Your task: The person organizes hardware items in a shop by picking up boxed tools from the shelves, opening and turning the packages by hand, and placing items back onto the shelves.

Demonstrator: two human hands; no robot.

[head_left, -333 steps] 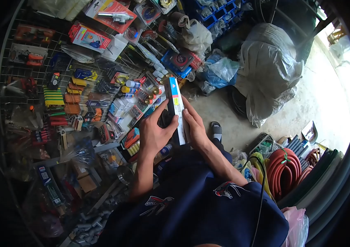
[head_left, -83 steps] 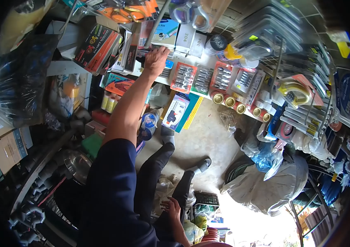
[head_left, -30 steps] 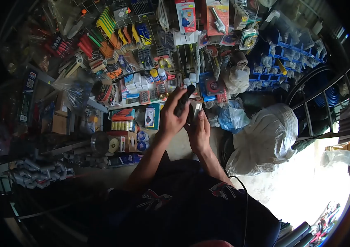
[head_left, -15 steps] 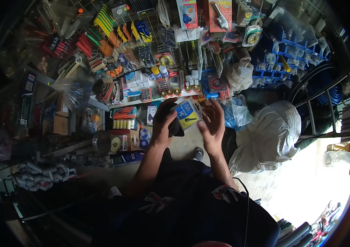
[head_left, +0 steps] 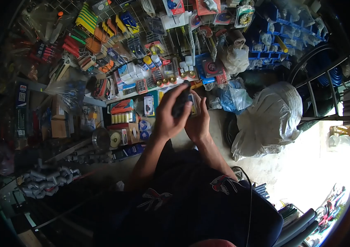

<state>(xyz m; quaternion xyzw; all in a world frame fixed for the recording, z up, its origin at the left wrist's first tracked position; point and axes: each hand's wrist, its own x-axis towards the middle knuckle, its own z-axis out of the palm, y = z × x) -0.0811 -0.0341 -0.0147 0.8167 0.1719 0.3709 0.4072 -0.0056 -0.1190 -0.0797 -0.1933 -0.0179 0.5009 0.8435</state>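
Note:
My left hand point(head_left: 169, 115) is closed around a black object point(head_left: 180, 103) whose kind I cannot make out. Right beside it, my right hand point(head_left: 198, 123) curls around a small clear plastic package point(head_left: 193, 104) with a printed card inside. Only a narrow strip of the package shows, since the black object and my fingers cover most of it. Both hands are close together in front of my body, in front of the low shelf of small goods.
A shelf edge point(head_left: 119, 97) carries small boxes, bottles and gold-topped cans point(head_left: 166, 81). Hand tools hang on a wire grid above. Blue bins point(head_left: 284, 39) stand at upper right, with a large white sack point(head_left: 270, 121) below them. Grey pipe fittings point(head_left: 47, 181) lie at lower left.
My right hand has moved in to the left and now wraps the package. The package has turned so its blue and yellow face is mostly hidden. The view has shifted slightly.

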